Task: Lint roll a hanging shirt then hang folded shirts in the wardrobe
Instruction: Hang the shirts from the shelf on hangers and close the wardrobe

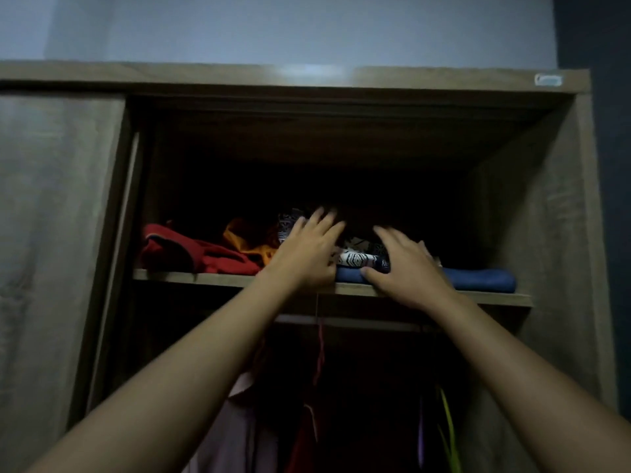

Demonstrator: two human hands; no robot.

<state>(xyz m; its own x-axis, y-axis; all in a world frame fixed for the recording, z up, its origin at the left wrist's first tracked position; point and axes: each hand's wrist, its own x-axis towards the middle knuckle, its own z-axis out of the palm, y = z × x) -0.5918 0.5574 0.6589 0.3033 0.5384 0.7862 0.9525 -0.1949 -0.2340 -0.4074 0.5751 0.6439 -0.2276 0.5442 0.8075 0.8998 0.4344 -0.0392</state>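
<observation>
Both my arms reach up to the wardrobe's top shelf (225,278). My left hand (307,250) hovers with fingers spread over the clothes at mid-shelf, blurred by motion. My right hand (406,268) lies palm down on a stack: a black-and-white patterned folded shirt (356,258) on top of a folded blue shirt (481,279). Its thumb touches the blue shirt's front edge. Neither hand clearly grips anything. A red garment (191,252) and an orange one (244,240) lie crumpled on the shelf to the left.
Under the shelf runs a hanging rail (368,325) with clothes on it: a pale pink shirt (235,428), something red (307,435), and a green strip (447,425). A sliding door (58,233) covers the left side. The wardrobe's right wall (532,233) stands close to the stack.
</observation>
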